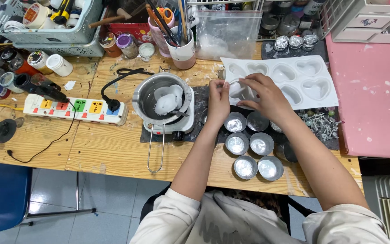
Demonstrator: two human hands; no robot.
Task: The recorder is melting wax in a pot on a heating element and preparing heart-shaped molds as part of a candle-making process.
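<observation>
Head cam: your left hand (218, 100) and right hand (263, 94) both sit on the near-left corner of the white heart mold (294, 77) — left fingers pinch its edge, right fingers press flat on top, not closed round it. Mold lies on the bench, behind the round tins (249, 144). Pot (162, 97) w/ white wax chunks sits just left of your hands.

1. A wooden workbench (113, 149) is seen, with a pink board (375, 108) laid at its right end.
2. A power strip (75, 110) is laid at the left.
3. A dark mat (201, 113) is spread in the middle.
4. A white heart mould (294, 77) and small metal cups (253, 156) are set on it.
</observation>
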